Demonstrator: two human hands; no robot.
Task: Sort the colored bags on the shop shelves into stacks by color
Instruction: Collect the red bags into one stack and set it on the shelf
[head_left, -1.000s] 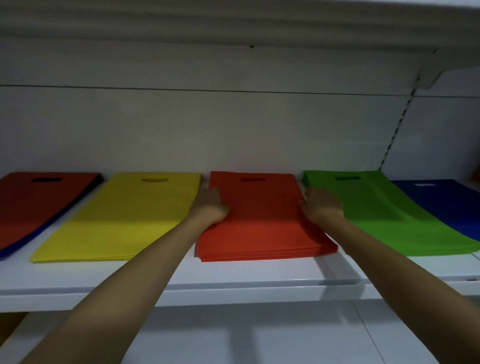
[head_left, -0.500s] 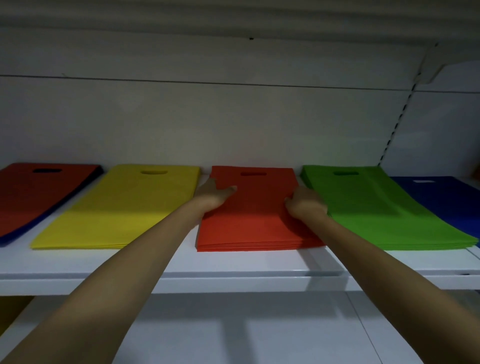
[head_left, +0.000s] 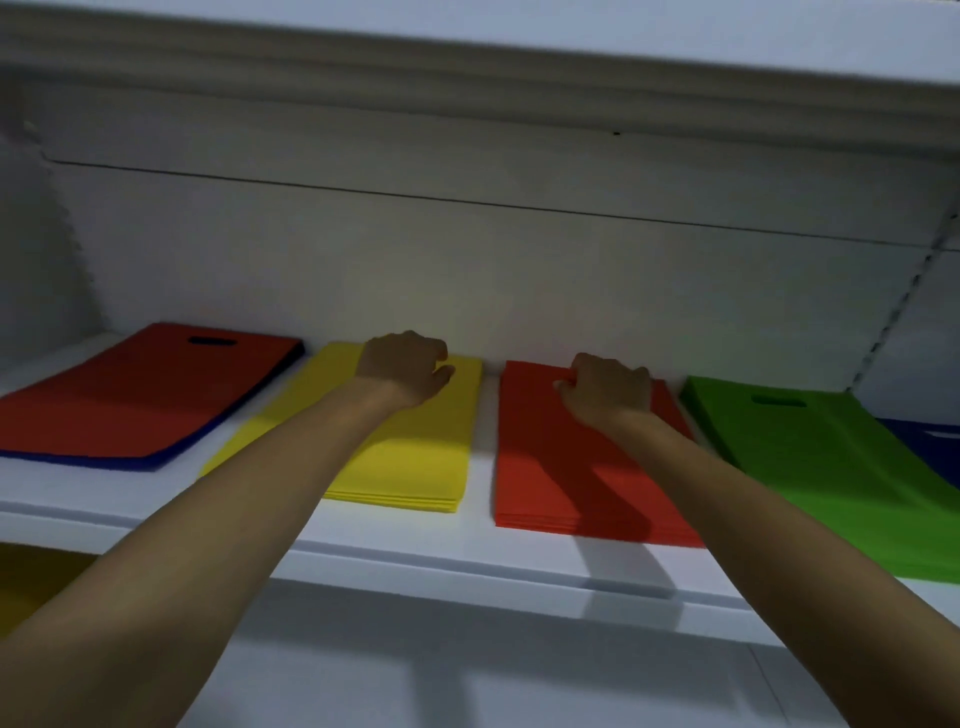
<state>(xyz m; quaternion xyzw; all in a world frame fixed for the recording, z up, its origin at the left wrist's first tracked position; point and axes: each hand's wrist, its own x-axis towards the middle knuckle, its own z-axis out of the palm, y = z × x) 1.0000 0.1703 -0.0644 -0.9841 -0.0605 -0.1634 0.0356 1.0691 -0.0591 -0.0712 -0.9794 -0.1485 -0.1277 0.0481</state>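
**Slippery stacks near a shelf edge: where the sorting could come undone**

The white shelf (head_left: 467, 551) carries all the bags, lying flat in a row. The green stack (head_left: 831, 467) fans out towards the shelf's front lip, so a knock from the right forearm above it could slide its top bags off. At the far left a red bag (head_left: 130, 395) lies on blue bags (head_left: 78, 458). That pile looks unsorted, and lifting the red one carelessly could drag blue ones along.

The yellow stack (head_left: 415, 457) and the red stack (head_left: 540, 467) sit side by side with a narrow gap. Their thin layers may shear apart if pulled from one end only.

The left hand (head_left: 402, 369) rests on the yellow stack's far end, fingers curled and tips hidden. It cannot be told whether they hold anything. The right hand (head_left: 608, 389) sits on the red stack's far end, fingers curled over the back edge and thumb tucked against the top bag, seemingly pinching it. A shallow pinch might take too few layers and leave the pile skewed
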